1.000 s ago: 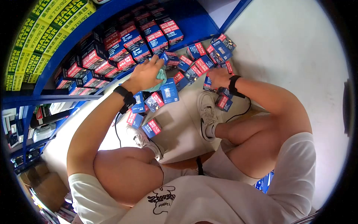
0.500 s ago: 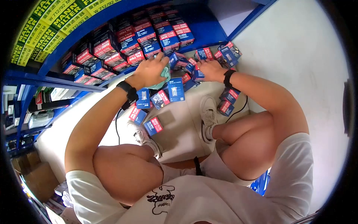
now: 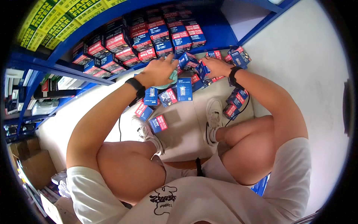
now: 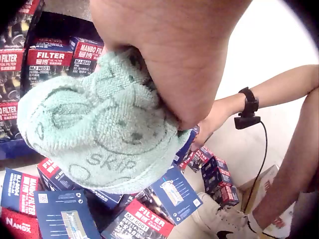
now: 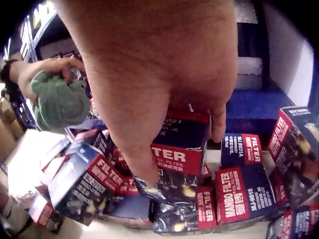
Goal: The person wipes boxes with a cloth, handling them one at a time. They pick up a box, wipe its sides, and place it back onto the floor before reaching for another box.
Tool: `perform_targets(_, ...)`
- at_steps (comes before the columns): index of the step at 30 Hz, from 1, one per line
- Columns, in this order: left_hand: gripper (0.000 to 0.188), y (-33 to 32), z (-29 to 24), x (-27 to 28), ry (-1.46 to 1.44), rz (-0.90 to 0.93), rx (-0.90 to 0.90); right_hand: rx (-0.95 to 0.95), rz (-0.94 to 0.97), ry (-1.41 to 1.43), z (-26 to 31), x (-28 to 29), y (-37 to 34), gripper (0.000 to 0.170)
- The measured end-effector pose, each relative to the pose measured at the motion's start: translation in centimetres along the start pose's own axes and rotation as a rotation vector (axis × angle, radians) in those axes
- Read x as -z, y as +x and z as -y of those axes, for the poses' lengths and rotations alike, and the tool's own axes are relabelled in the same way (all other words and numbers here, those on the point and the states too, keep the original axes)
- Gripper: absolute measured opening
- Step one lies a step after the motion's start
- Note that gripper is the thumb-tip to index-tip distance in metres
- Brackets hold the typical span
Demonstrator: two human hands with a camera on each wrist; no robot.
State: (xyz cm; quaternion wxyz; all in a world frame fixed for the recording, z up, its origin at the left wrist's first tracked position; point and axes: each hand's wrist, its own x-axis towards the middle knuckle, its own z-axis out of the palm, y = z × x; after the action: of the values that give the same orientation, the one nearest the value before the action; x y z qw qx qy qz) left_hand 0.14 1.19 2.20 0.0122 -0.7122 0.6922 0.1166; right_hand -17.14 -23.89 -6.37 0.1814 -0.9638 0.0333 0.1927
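Observation:
My left hand (image 3: 158,72) holds a bunched pale green cloth (image 4: 114,124) above loose boxes, near the front of the shelf. The cloth has printed letters and a face pattern. My right hand (image 3: 217,68) grips a blue and red oil filter box (image 5: 179,154), its thumb on the near side and fingers on the far side. Other filter boxes lie directly around that box, including a red and blue one (image 5: 244,191) beside it. Below the left hand, a blue box (image 3: 184,89) leans among several more.
Stacked filter boxes (image 3: 138,39) fill the low blue shelf (image 3: 220,35), with yellow-green boxes (image 3: 56,22) above. More loose boxes (image 3: 158,124) lie on the floor near the shoes (image 3: 214,115). A white wall (image 3: 294,74) rises at the right, and a cable runs from each wrist.
My right hand has moved left across the loose boxes to one in the middle. The left hand keeps the cloth, and the head view has shifted, so the shelf appears farther right.

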Motion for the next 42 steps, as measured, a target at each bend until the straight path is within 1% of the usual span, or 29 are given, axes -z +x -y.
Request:
perform_targets(1, 0.069, 0.2, 0.0, 0.0, -0.002, 0.009, -0.001, 0.011, 0.002, -0.005, 0.9, 1.1, -0.2, 0.073)
perform_targets(3, 0.069, 0.2, 0.1, -0.2, -0.015, -0.01, 0.003, 0.127, -0.043, 0.141, 2.2, 3.2, -0.4, 0.072)
perform_targets(4, 0.068, 0.2, 0.1, -0.3, -0.047, -0.055, 0.015, 0.19, -0.119, 0.152, 2.8, 3.4, -0.2, 0.075)
perform_targets(5, 0.067, 0.2, 0.0, -0.3, -0.076, -0.101, 0.026, 0.198, -0.121, 0.147, 3.5, 3.8, -0.2, 0.075)
perform_targets(7, 0.066, 0.2, 0.1, -0.4, -0.085, -0.108, 0.051, 0.218, -0.266, 0.217, 5.7, 4.9, -0.2, 0.081)
perform_targets(8, 0.067, 0.2, 0.1, -0.5, -0.105, -0.138, 0.058, 0.235, -0.29, 0.228, 6.2, 5.1, 0.2, 0.086)
perform_targets(9, 0.067, 0.1, -0.1, -0.3, -0.126, -0.168, 0.064, 0.241, -0.294, 0.226, 6.8, 5.3, 0.4, 0.086)
perform_targets(11, 0.063, -0.1, -0.3, 0.1, -0.125, -0.193, 0.073, 0.323, -0.366, 0.25, 7.9, 5.6, 0.6, 0.086)
perform_targets(13, 0.057, -0.1, -0.4, 0.4, -0.203, -0.239, 0.047, 0.329, -0.35, 0.258, 8.0, 5.6, 1.1, 0.084)
perform_targets(15, 0.054, -0.1, -0.8, 0.9, -0.237, -0.267, 0.034, 0.37, -0.389, 0.169, 7.7, 5.6, 1.8, 0.086)
perform_targets(17, 0.051, 0.3, -1.0, 1.5, -0.269, -0.304, 0.014, 0.352, -0.396, 0.161, 7.1, 5.7, 2.4, 0.085)
perform_targets(19, 0.05, 0.6, -1.1, 1.8, -0.268, -0.381, 0.062, 0.339, -0.393, 0.156, 7.5, 6.4, 2.3, 0.084)
perform_targets(21, 0.05, 0.7, -1.3, 2.1, -0.275, -0.36, 0.088, 0.278, -0.317, 0.112, 7.7, 7.3, 2.0, 0.082)
perform_targets(22, 0.05, 0.7, -1.5, 2.2, -0.291, -0.335, 0.08, 0.277, -0.314, 0.111, 7.7, 7.6, 1.7, 0.082)
perform_targets(23, 0.051, 0.7, -1.6, 2.4, -0.306, -0.31, 0.073, 0.276, -0.288, 0.146, 7.7, 7.8, 1.3, 0.083)
perform_targets(25, 0.051, 0.8, -1.5, 1.7, -0.314, -0.319, 0.063, 0.27, -0.261, 0.183, 6.9, 7.3, 1.0, 0.084)
perform_targets(27, 0.052, 1.2, -1.0, 1.1, -0.32, -0.328, 0.053, 0.488, -0.397, 0.139, 6.6, 6.7, 0.8, 0.085)
perform_targets(28, 0.053, 1.4, -0.4, 0.9, -0.302, -0.349, 0.038, 0.409, -0.294, 0.185, 6.5, 6.8, 0.6, 0.088)
perform_targets(29, 0.054, 1.6, 0.0, 0.5, -0.28, -0.369, 0.023, 0.405, -0.293, 0.188, 6.6, 6.6, 0.7, 0.088)
perform_targets(31, 0.055, 2.0, 0.0, 0.8, -0.25, -0.343, 0.033, 0.397, -0.396, 0.171, 6.4, 6.0, 1.0, 0.089)
perform_targets(33, 0.056, 2.3, -0.4, 1.1, -0.207, -0.364, 0.022, 0.38, -0.397, 0.174, 5.7, 5.8, 1.5, 0.09)
perform_targets(35, 0.056, 2.6, -1.2, 1.2, -0.203, -0.336, 0.024, 0.447, -0.444, 0.172, 5.0, 5.6, 2.0, 0.09)
perform_targets(36, 0.056, 2.6, -1.4, 1.2, -0.2, -0.306, 0.024, 0.453, -0.443, 0.175, 4.7, 5.1, 2.4, 0.09)
perform_targets(38, 0.056, 2.9, -1.3, 1.0, -0.198, -0.304, 0.05, 0.485, -0.474, 0.139, 3.9, 4.4, 3.1, 0.089)
perform_targets(39, 0.056, 3.2, -1.3, 0.7, -0.202, -0.303, 0.068, 0.484, -0.478, 0.143, 4.0, 4.8, 2.9, 0.089)
perform_targets(41, 0.056, 3.7, -0.6, 0.2, -0.221, -0.293, 0.061, 0.429, -0.419, 0.202, 4.3, 5.2, 2.5, 0.087)
perform_targets(42, 0.057, 4.0, -0.5, 0.1, -0.219, -0.316, 0.067, 0.449, -0.473, 0.207, 4.2, 5.1, 2.4, 0.083)
